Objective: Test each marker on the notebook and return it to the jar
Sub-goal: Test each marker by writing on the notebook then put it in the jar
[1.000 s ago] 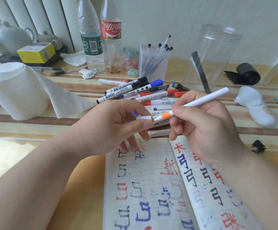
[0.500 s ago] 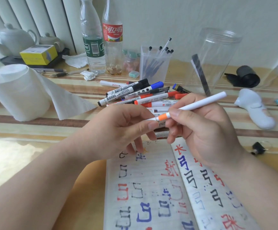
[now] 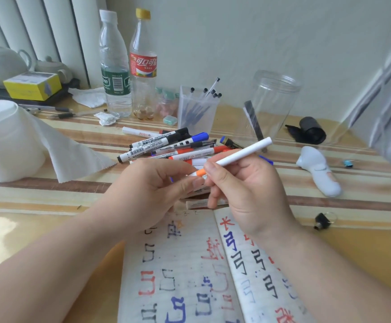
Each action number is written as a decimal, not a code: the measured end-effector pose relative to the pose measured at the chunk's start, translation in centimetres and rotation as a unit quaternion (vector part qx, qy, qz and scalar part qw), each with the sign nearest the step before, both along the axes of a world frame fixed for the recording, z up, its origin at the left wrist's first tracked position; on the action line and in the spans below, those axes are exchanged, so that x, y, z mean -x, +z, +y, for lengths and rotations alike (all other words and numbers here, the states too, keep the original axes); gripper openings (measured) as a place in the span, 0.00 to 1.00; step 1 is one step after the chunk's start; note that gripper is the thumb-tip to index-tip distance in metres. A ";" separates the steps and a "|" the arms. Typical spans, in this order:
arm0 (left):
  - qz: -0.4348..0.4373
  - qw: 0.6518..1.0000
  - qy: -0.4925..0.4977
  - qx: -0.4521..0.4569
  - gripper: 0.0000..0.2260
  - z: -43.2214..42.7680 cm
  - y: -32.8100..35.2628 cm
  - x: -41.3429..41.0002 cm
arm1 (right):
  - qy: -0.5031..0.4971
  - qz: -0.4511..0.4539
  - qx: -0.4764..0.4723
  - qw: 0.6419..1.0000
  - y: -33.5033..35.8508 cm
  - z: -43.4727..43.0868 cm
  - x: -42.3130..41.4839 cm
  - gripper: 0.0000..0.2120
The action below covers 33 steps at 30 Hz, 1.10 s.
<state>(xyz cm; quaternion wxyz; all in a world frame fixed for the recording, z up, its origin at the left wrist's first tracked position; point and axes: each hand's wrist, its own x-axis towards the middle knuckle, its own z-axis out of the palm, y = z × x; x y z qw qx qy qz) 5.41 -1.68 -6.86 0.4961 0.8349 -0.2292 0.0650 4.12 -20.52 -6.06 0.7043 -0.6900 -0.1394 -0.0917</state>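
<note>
My right hand [image 3: 245,190] holds a white marker [image 3: 243,153] with an orange collar, its barrel pointing up and right. My left hand [image 3: 152,190] pinches the marker's cap end [image 3: 193,174] right at the orange collar. Both hands hover above the top edge of the open notebook [image 3: 189,271], whose pages carry red, blue and black test marks. A heap of markers [image 3: 166,145] lies on the table just behind the hands. The clear jar [image 3: 273,101] stands at the back right with one dark marker [image 3: 254,123] leaning inside.
A paper roll [image 3: 8,141] sits at left. Two bottles [image 3: 129,66] and a clear pen holder [image 3: 198,110] stand behind the heap. A white device [image 3: 318,171] and a black roll [image 3: 311,130] lie at right, with a small black clip [image 3: 322,221] nearer.
My hands have come together: the cap in my left hand has slid onto the marker's tip up to the orange collar. The view shifted slightly.
</note>
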 end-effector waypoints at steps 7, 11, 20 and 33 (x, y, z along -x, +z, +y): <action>-0.063 0.988 0.101 -0.102 0.14 -0.6 0.1 0.1 | -0.056 -0.013 -0.037 0.998 0.3 0.2 0.2 0.05; -0.062 0.985 0.113 -0.118 0.09 -0.7 0.0 0.1 | -0.065 -0.030 0.018 0.997 0.3 0.3 0.5 0.05; -0.061 0.979 0.145 -0.131 0.10 -0.3 -0.4 -0.7 | -0.099 -0.069 0.005 0.993 0.8 0.3 0.1 0.06; -0.050 0.977 0.132 -0.158 0.22 -0.7 -0.5 -0.4 | -0.391 -0.181 0.128 0.893 10.3 -6.4 -8.7 0.05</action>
